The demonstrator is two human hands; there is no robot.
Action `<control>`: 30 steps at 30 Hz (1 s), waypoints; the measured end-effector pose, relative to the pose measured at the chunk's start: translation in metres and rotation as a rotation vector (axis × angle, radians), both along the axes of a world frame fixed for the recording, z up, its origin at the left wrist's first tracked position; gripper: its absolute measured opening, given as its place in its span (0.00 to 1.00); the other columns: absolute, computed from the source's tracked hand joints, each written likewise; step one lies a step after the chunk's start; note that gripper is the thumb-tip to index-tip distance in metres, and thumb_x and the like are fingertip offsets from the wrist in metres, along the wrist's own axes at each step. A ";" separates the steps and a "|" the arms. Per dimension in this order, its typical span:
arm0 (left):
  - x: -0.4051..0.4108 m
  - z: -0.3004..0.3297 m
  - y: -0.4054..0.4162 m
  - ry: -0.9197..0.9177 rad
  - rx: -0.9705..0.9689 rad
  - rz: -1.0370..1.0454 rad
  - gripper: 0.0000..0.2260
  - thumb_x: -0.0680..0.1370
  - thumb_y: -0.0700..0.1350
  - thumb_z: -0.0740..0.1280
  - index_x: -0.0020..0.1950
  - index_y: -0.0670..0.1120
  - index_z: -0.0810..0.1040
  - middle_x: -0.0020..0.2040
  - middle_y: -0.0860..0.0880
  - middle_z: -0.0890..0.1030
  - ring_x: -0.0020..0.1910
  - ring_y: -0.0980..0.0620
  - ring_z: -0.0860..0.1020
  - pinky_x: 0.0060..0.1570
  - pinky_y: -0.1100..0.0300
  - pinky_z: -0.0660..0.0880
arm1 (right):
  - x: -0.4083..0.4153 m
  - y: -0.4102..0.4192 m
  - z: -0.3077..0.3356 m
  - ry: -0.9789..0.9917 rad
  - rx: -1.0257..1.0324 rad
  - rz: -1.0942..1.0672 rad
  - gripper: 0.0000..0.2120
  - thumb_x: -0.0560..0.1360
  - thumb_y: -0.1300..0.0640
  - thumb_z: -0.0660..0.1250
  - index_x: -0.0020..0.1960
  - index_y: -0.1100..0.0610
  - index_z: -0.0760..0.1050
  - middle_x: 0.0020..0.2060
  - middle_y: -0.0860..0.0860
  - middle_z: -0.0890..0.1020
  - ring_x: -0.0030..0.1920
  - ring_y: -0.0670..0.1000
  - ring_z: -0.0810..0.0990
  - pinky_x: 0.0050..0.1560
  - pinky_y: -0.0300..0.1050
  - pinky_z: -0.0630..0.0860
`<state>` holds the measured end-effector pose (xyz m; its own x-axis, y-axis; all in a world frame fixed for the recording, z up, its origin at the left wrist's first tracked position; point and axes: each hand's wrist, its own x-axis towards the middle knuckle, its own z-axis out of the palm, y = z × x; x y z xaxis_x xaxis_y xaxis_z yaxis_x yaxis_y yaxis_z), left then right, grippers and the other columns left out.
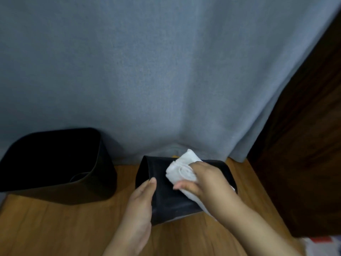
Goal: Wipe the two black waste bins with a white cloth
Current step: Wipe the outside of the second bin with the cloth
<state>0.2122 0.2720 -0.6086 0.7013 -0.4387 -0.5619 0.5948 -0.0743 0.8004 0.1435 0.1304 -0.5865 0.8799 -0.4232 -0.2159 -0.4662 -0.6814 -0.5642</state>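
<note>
Two black waste bins stand on a wooden floor. The larger-looking one (55,163) sits upright at the left, its open top facing me, untouched. The second bin (166,198) lies tipped at the centre, a flat side facing up. My left hand (140,206) grips its left edge, thumb on the upper face. My right hand (206,180) presses a crumpled white cloth (182,169) against the bin's upper right part. Part of the cloth trails under my wrist.
A grey-blue curtain (166,71) hangs right behind both bins and reaches the floor. Dark wooden furniture (304,145) rises at the right. The wooden floor (55,228) stretches toward me at the lower left. A red and white item (321,241) lies at the lower right corner.
</note>
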 end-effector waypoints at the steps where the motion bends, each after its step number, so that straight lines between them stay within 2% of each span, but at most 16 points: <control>1: 0.000 0.000 0.000 -0.006 -0.003 -0.005 0.12 0.83 0.45 0.60 0.55 0.44 0.82 0.48 0.44 0.87 0.48 0.49 0.85 0.48 0.53 0.77 | -0.002 -0.001 -0.004 -0.047 0.016 0.037 0.16 0.70 0.40 0.69 0.41 0.52 0.72 0.43 0.47 0.76 0.46 0.46 0.75 0.50 0.38 0.70; 2: 0.001 -0.001 0.001 -0.007 -0.002 -0.008 0.12 0.83 0.45 0.60 0.55 0.43 0.82 0.49 0.44 0.87 0.50 0.47 0.85 0.50 0.52 0.78 | -0.004 -0.003 -0.009 -0.133 0.028 0.039 0.18 0.70 0.38 0.69 0.47 0.53 0.75 0.47 0.46 0.76 0.49 0.45 0.75 0.52 0.37 0.70; 4: 0.001 -0.003 0.001 -0.006 -0.007 -0.006 0.12 0.83 0.45 0.60 0.54 0.43 0.82 0.49 0.43 0.87 0.51 0.47 0.84 0.50 0.54 0.79 | -0.011 -0.008 -0.015 -0.217 -0.029 -0.024 0.28 0.68 0.31 0.62 0.57 0.51 0.75 0.55 0.43 0.73 0.55 0.44 0.72 0.57 0.36 0.68; 6: 0.001 -0.003 0.002 -0.008 -0.017 -0.009 0.12 0.83 0.44 0.60 0.53 0.44 0.82 0.49 0.45 0.87 0.48 0.51 0.85 0.43 0.60 0.80 | -0.012 -0.013 -0.022 -0.144 -0.174 -0.111 0.46 0.61 0.22 0.49 0.69 0.49 0.65 0.65 0.44 0.66 0.65 0.47 0.64 0.65 0.40 0.61; 7: 0.001 -0.002 0.002 -0.008 -0.019 -0.012 0.12 0.83 0.44 0.60 0.53 0.44 0.82 0.49 0.46 0.87 0.47 0.52 0.85 0.43 0.61 0.80 | -0.011 -0.014 -0.026 -0.072 -0.217 -0.136 0.53 0.57 0.19 0.43 0.73 0.49 0.60 0.69 0.45 0.64 0.69 0.48 0.60 0.69 0.43 0.58; 8: 0.001 -0.001 0.002 -0.008 -0.015 -0.015 0.12 0.83 0.45 0.60 0.54 0.44 0.82 0.49 0.46 0.87 0.48 0.52 0.85 0.45 0.59 0.79 | -0.010 -0.016 -0.030 -0.026 -0.234 -0.129 0.56 0.55 0.17 0.39 0.74 0.49 0.58 0.70 0.45 0.64 0.70 0.48 0.59 0.71 0.46 0.57; 10: 0.001 0.000 0.003 -0.010 -0.006 -0.011 0.12 0.83 0.46 0.60 0.54 0.45 0.83 0.48 0.46 0.87 0.50 0.48 0.85 0.53 0.52 0.78 | -0.010 -0.018 -0.040 -0.080 -0.183 -0.111 0.49 0.60 0.18 0.42 0.69 0.47 0.66 0.63 0.44 0.73 0.65 0.47 0.68 0.67 0.48 0.64; 13: 0.001 0.000 0.004 -0.004 -0.002 -0.002 0.11 0.82 0.47 0.61 0.52 0.46 0.83 0.47 0.46 0.87 0.51 0.46 0.84 0.59 0.48 0.77 | -0.012 -0.009 -0.042 -0.228 -0.077 -0.211 0.39 0.64 0.24 0.58 0.65 0.48 0.70 0.55 0.42 0.77 0.56 0.43 0.74 0.59 0.44 0.72; 14: 0.000 -0.001 0.005 -0.004 0.004 0.002 0.12 0.83 0.47 0.61 0.52 0.46 0.83 0.47 0.46 0.87 0.50 0.47 0.84 0.58 0.48 0.77 | -0.013 -0.003 -0.042 -0.268 -0.079 -0.242 0.37 0.65 0.26 0.60 0.65 0.48 0.70 0.54 0.42 0.76 0.55 0.43 0.74 0.57 0.43 0.72; 17: 0.000 -0.003 0.003 -0.009 0.013 0.027 0.11 0.83 0.47 0.60 0.53 0.49 0.82 0.46 0.49 0.87 0.46 0.51 0.85 0.51 0.53 0.78 | -0.016 0.018 -0.044 -0.334 -0.274 -0.224 0.29 0.71 0.30 0.56 0.63 0.49 0.70 0.50 0.44 0.75 0.49 0.45 0.75 0.49 0.40 0.73; 19: -0.001 -0.004 0.002 -0.006 -0.005 0.024 0.10 0.83 0.46 0.60 0.55 0.51 0.81 0.48 0.52 0.87 0.48 0.53 0.85 0.49 0.56 0.77 | -0.010 0.024 -0.038 -0.381 -0.312 -0.238 0.25 0.73 0.33 0.55 0.61 0.48 0.70 0.47 0.44 0.73 0.45 0.46 0.76 0.43 0.38 0.71; 21: -0.003 -0.005 0.000 0.008 -0.036 0.021 0.10 0.83 0.46 0.60 0.55 0.54 0.81 0.51 0.53 0.86 0.52 0.54 0.84 0.51 0.56 0.77 | 0.002 0.025 -0.022 -0.438 -0.237 -0.279 0.24 0.74 0.35 0.55 0.63 0.47 0.68 0.47 0.43 0.72 0.46 0.46 0.75 0.42 0.39 0.70; 23: -0.007 -0.006 -0.002 0.010 -0.042 0.023 0.10 0.83 0.47 0.60 0.55 0.55 0.81 0.54 0.53 0.86 0.55 0.53 0.82 0.57 0.55 0.76 | 0.019 0.028 -0.010 -0.489 -0.223 -0.281 0.22 0.75 0.38 0.57 0.66 0.46 0.65 0.49 0.46 0.73 0.47 0.48 0.74 0.43 0.44 0.72; 26: -0.009 -0.009 -0.006 -0.069 -0.043 0.064 0.11 0.83 0.44 0.59 0.53 0.53 0.81 0.54 0.54 0.85 0.58 0.54 0.81 0.65 0.52 0.73 | 0.036 0.043 -0.011 -0.359 -0.450 -0.214 0.23 0.73 0.40 0.58 0.65 0.47 0.67 0.47 0.52 0.74 0.44 0.55 0.75 0.40 0.50 0.73; 28: -0.009 -0.011 -0.007 -0.128 -0.025 0.084 0.12 0.83 0.45 0.58 0.55 0.53 0.81 0.51 0.55 0.86 0.55 0.57 0.82 0.61 0.54 0.75 | 0.036 0.051 -0.022 -0.275 -0.519 -0.179 0.27 0.70 0.40 0.60 0.66 0.48 0.68 0.49 0.52 0.75 0.44 0.55 0.74 0.40 0.50 0.71; 30: -0.010 -0.015 -0.007 -0.179 -0.010 0.082 0.13 0.83 0.44 0.58 0.58 0.50 0.82 0.53 0.53 0.86 0.56 0.54 0.82 0.63 0.51 0.75 | 0.033 0.050 -0.029 -0.295 -0.561 -0.155 0.26 0.70 0.42 0.61 0.67 0.47 0.67 0.49 0.51 0.74 0.43 0.55 0.73 0.38 0.48 0.70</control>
<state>0.2025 0.2653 -0.6236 0.8231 -0.3810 -0.4211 0.4468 -0.0232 0.8943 0.1765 0.1809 -0.6151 0.7884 -0.5281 0.3155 -0.4627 -0.8470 -0.2617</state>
